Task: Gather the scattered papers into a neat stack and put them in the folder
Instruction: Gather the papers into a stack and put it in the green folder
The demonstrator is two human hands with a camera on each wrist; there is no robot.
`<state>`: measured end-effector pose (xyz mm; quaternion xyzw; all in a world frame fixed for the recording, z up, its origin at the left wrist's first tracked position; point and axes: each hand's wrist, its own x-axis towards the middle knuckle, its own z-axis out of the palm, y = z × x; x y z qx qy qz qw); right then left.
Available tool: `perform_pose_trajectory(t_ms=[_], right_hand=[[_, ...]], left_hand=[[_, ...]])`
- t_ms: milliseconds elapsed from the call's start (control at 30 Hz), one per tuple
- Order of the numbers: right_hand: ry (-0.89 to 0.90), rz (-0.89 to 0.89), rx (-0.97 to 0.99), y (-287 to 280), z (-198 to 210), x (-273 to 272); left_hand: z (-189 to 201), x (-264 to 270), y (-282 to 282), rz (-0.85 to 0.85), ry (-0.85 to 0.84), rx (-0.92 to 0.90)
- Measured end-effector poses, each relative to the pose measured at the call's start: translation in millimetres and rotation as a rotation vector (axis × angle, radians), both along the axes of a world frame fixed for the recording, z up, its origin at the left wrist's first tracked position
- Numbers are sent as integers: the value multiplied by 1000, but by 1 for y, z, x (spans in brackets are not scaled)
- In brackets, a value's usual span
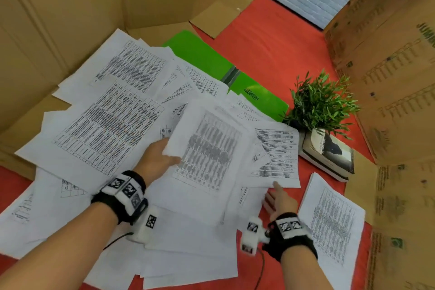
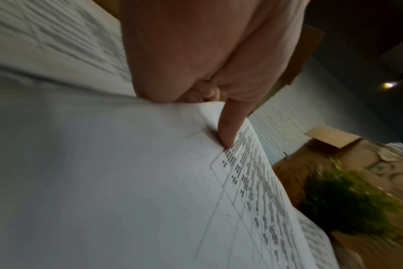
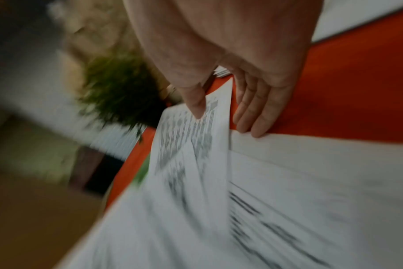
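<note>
At far left, tall cardboard walls around a red surface. In front of them, scattered papers with printed tables, overlapping each other in a loose pile and covering most of the left and middle of the surface.

In the middle, left hand grasping a lifted sheet at its left edge, thumb pressed on top of the sheet, other fingers hidden under it. Sheet raised above the pile and tilted, blurred in the head view.

Behind the pile, green folder lying flat on the surface, its near part covered by several papers, only the far corner and right side visible.

More to the right, right hand pinching the lower edge of another printed sheet, thumb on top, fingers only loosely bent below the paper's edge; wrist view strongly blurred, so cannot tell if they touch it.

Right of this, small green plant, just beside a book. In front of the book, a separate small stack of papers, apart from the main pile. At far right, more cardboard boxes with printing.
</note>
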<state>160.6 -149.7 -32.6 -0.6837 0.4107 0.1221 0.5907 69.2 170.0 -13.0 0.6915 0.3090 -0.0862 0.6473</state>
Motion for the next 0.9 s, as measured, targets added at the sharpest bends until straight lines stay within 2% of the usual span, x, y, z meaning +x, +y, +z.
perform_pose_trajectory(t_ms=[67, 167, 233, 333, 400, 533, 667, 800, 900], right_hand=[[2, -59, 111, -4, 4, 18], [54, -82, 170, -1, 4, 43], [40, -46, 70, 11, 8, 52], [-143, 99, -185, 31, 21, 53], [-198, 192, -190, 40, 34, 44], [-115, 332, -175, 28, 37, 24], [85, 368, -278, -9, 28, 17], [207, 400, -93, -24, 23, 8], [100, 290, 94, -15, 23, 9]], left_hand=[[0, -7, 22, 67, 9, 27], [-2, -12, 48, 110, 59, 83], [-4, -11, 57, 115, 80, 111], [-5, -3, 56, 75, 89, 172], [-5, 7, 50, 28, 65, 250], [-8, 31, 38, -103, -7, 465], [-12, 45, 35, -139, -38, 456], [-12, 46, 33, -175, -15, 394], [-12, 43, 23, -252, -14, 336]])
